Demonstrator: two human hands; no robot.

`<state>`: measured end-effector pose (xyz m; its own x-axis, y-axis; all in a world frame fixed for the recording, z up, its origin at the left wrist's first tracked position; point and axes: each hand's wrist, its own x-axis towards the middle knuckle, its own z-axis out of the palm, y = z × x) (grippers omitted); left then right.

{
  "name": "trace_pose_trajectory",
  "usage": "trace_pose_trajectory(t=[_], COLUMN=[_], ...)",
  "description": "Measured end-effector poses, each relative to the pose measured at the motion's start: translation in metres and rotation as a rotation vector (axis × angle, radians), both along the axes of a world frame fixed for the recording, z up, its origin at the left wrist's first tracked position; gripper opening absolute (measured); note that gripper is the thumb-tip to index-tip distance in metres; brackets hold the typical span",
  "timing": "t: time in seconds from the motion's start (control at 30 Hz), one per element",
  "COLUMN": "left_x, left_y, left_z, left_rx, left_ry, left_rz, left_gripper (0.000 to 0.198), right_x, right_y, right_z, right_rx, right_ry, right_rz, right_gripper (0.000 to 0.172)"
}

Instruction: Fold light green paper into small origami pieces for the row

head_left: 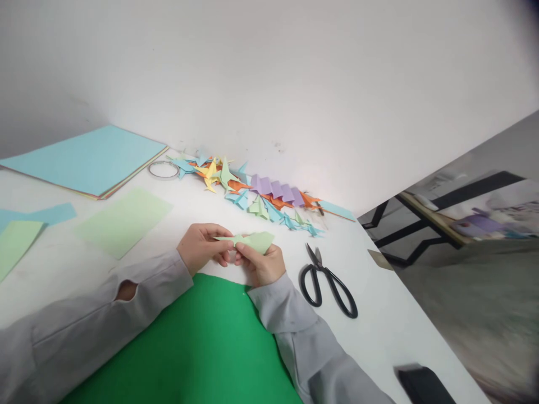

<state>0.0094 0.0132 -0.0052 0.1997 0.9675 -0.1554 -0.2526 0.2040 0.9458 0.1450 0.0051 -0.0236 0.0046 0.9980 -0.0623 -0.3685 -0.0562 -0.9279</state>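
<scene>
A light green folded paper (259, 241) is held in front of me, just above the table's near edge. My left hand (205, 243) pinches its narrow pointed end between thumb and fingers. On the wider end, my right hand (264, 262) has its thumb pressed on top and its fingers curled beneath. Both hands are closed on the paper, their thumbs close together. Behind them lies a flat light green sheet (126, 222). To the right of my right hand are black-handled scissors (322, 275), their blades slightly parted and pointing away from me.
Along the wall runs a pile of folded paper figures (227, 177) in several colours. A stack of coloured paper (90, 157) and a metal ring (163, 170) lie at the back left. Paper offcuts (19, 244) sit far left. A black object (424, 386) rests near the table's right edge.
</scene>
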Motion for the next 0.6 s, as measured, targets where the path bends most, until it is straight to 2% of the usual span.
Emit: trace_pose_trajectory(t=[0.17, 0.33, 0.6], left_x=[-0.0011, -0.0009, 0.0028], left_y=[-0.0002, 0.0001, -0.002], left_z=[0.0007, -0.0008, 0.0017], left_rx=[0.0, 0.021, 0.012], left_ry=[0.004, 0.016, -0.075], left_rz=[-0.016, -0.025, -0.063], left_gripper=[0.027, 0.026, 0.027], right_x=[0.0008, 0.0002, -0.0007], right_y=[-0.0019, -0.0005, -0.0022], right_z=[0.0, 0.0008, 0.0067], right_rx=[0.022, 0.005, -0.014], right_ry=[-0.004, -0.014, 0.089], right_rz=[0.004, 0.006, -0.008], right_gripper=[0.016, 0.026, 0.022])
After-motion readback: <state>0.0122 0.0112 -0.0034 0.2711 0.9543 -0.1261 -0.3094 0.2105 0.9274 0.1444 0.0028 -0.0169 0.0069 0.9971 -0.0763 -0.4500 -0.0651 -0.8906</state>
